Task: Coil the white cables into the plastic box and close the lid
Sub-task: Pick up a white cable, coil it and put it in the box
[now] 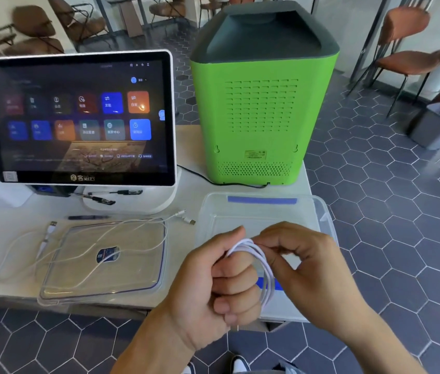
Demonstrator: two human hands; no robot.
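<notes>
My left hand grips a coiled white cable in a fist, above the near edge of the clear plastic box. My right hand pinches the top of the same coil from the right. The box stands open on the white table, blue tape along its far rim. Its clear lid lies flat to the left. Loose white cables sprawl over and around the lid, their plugs near the box's far left corner.
A touchscreen terminal stands at the back left with pens on its base. A green machine stands behind the box, its black cord running along the table. The table's near edge drops to a hexagon-tiled floor.
</notes>
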